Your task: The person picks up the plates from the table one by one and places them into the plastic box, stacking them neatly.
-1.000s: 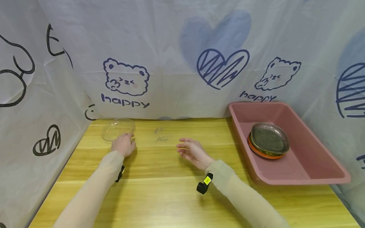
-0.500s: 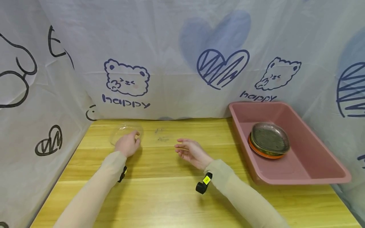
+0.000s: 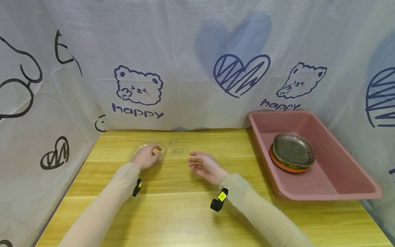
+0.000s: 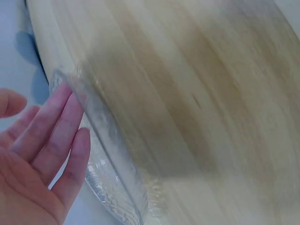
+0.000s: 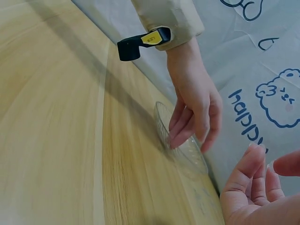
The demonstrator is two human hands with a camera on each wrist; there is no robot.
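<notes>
A clear, transparent plate with a patterned edge is by my left hand toward the back left of the wooden table. In the left wrist view, the fingers reach to the inside of its rim, nearly straight, and the thumb stands apart. The right wrist view shows the same fingers pointing down into the plate. My right hand hovers near the table's middle, loosely curled, holding nothing, a short way right of the plate.
A pink plastic basin stands on the right of the table. Inside it sits a stack with a dark greenish plate above an orange one. Printed white cloth walls the back and sides. Small faint marks lie on the table between the hands.
My left hand and the clear plate have moved to the right across the table, toward the middle. The right hand has barely shifted, slightly left.
</notes>
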